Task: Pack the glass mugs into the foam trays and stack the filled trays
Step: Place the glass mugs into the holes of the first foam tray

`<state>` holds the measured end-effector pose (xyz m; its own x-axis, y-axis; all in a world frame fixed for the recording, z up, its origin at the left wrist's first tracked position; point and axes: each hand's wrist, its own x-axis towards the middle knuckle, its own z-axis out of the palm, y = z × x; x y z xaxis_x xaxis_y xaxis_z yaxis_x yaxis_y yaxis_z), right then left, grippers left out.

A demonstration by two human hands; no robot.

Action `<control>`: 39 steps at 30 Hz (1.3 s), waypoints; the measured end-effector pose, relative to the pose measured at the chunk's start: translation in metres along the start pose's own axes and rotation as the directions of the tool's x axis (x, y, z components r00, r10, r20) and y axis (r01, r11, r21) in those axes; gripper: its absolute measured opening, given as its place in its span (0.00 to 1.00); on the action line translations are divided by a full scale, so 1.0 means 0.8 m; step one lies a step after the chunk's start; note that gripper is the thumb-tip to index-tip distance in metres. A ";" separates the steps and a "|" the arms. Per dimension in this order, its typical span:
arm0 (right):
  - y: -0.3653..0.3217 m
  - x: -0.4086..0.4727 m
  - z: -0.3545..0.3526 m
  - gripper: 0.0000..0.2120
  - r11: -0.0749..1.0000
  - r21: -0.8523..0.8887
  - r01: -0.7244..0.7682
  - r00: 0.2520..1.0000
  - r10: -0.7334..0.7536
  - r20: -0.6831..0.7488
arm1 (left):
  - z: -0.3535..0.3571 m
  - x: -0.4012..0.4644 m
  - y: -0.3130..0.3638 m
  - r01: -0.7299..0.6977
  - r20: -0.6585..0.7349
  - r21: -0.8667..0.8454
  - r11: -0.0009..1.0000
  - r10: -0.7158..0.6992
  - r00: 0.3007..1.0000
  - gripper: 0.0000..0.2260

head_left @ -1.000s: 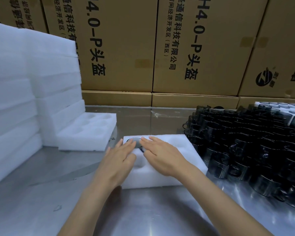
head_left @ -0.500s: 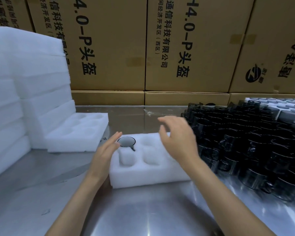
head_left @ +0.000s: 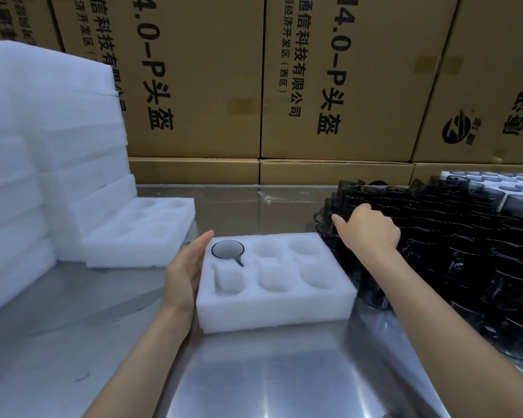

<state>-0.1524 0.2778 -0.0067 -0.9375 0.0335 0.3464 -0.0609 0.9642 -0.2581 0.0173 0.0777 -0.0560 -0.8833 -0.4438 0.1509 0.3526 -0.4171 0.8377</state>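
From the head camera, the step in hand is fetching the next mug. The right hand point(head_left: 367, 229) reaches into the far-left corner of the crowd of glass mugs point(head_left: 453, 245) on the right of the steel table point(head_left: 254, 372). Its fingers curl down among the rims, but whether they have closed on a mug I cannot tell, since the hand's back hides them. The left hand point(head_left: 185, 271) lies flat, fingers straight, against the left wall of the foam tray point(head_left: 272, 309), steadying it.

To do this well, I would take one mug by its body rather than its handle and lift it straight up so it does not knock its neighbours. It should then go into a pocket beside the mug already packed point(head_left: 227, 249), which sits in the far-left pocket, handle pointing near. The left hand should brace the tray while the mug is pressed home.

The tray is soft white foam, blocky, with six rounded pockets, five of them empty. The mugs are dark smoky glass, cylindrical and glossy, packed tightly together. An empty tray point(head_left: 139, 236) and a tall foam stack point(head_left: 43, 161) stand to the left. Printed cardboard cartons point(head_left: 329, 86) wall the far side.
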 end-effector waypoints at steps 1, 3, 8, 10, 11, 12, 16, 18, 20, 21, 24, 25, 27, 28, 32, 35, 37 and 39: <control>0.001 0.000 0.000 0.25 1.000 0.007 -0.003 1.000 0.003 -0.017 | 0.002 -0.001 0.002 -0.011 0.001 -0.012 1.000 0.011 1.000 0.12; 0.004 -0.001 -0.005 0.23 1.000 0.025 0.003 0.999 -0.002 -0.041 | 0.003 0.000 0.004 -0.031 -0.030 -0.041 0.999 0.030 0.999 0.12; 0.000 -0.021 -0.030 0.18 0.959 0.125 0.256 0.939 -0.216 -0.267 | 0.004 0.005 0.009 -0.060 -0.097 -0.033 0.998 0.057 0.994 0.15; -0.009 -0.039 -0.037 0.16 0.868 0.200 0.454 0.864 -0.374 -0.337 | 0.005 0.007 0.013 -0.090 -0.097 0.011 0.996 0.091 0.991 0.14; -0.016 -0.050 -0.039 0.15 0.809 0.234 0.540 0.825 -0.453 -0.338 | 0.005 0.007 0.015 -0.114 -0.107 0.035 0.993 0.117 0.987 0.13; -0.024 -0.061 -0.040 0.15 0.752 0.255 0.608 0.787 -0.526 -0.324 | 0.006 0.007 0.016 -0.138 -0.104 0.052 0.989 0.142 0.984 0.13; -0.056 -0.091 -0.022 0.15 0.684 0.198 0.702 0.711 -0.687 -0.151 | 0.012 0.000 0.014 -0.151 -0.054 0.102 0.983 0.157 0.986 0.12; -0.063 -0.096 -0.008 0.15 0.699 0.182 0.691 0.719 -0.691 -0.076 | 0.011 -0.001 0.012 -0.150 -0.038 0.172 0.974 0.159 0.987 0.11; -0.066 -0.099 0.001 0.13 0.692 0.127 0.710 0.702 -0.710 -0.058 | 0.008 0.000 0.011 -0.152 -0.034 0.209 0.966 0.162 0.986 0.11; -0.066 -0.099 0.002 0.11 0.681 0.087 0.727 0.686 -0.725 -0.059 | 0.007 0.000 0.011 -0.147 -0.025 0.224 0.963 0.157 0.987 0.12; -0.067 -0.096 0.003 0.10 0.670 0.022 0.742 0.670 -0.741 -0.037 | 0.008 -0.001 0.009 -0.163 0.014 0.301 0.940 0.167 0.986 0.14; -0.067 -0.095 0.004 0.10 0.669 0.012 0.743 0.669 -0.743 -0.030 | 0.008 -0.002 0.008 -0.172 0.024 0.317 0.933 0.174 0.985 0.14; -0.065 -0.093 0.006 0.10 0.674 0.010 0.739 0.674 -0.739 -0.023 | 0.008 -0.003 0.008 -0.183 0.038 0.334 0.925 0.181 0.983 0.14; -0.065 -0.092 0.007 0.11 0.680 0.017 0.733 0.680 -0.733 -0.021 | 0.009 -0.004 0.008 -0.183 0.043 0.339 0.923 0.179 0.983 0.14; -0.067 -0.087 0.009 0.12 0.699 0.061 0.713 0.699 -0.715 0.013 | 0.013 -0.007 0.006 -0.191 0.080 0.387 0.902 0.174 0.981 0.12; -0.068 -0.084 0.010 0.12 0.704 0.077 0.706 0.704 -0.710 0.030 | 0.013 -0.007 0.003 -0.222 0.114 0.483 0.847 0.191 0.975 0.11; -0.067 -0.082 0.009 0.12 0.718 0.091 0.691 0.717 -0.696 0.041 | 0.010 -0.005 -0.002 -0.239 0.140 0.606 0.759 0.194 0.971 0.11; -0.068 -0.080 0.010 0.11 0.709 0.088 0.699 0.708 -0.704 0.049 | 0.007 -0.003 -0.008 -0.259 0.165 0.713 0.652 0.202 0.965 0.16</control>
<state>-0.0918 0.2209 -0.0222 -0.6378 -0.6681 0.3831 -0.7288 0.6844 -0.0198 0.0155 0.0857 -0.0585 -0.8325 -0.3815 0.4019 0.2383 0.4083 0.8812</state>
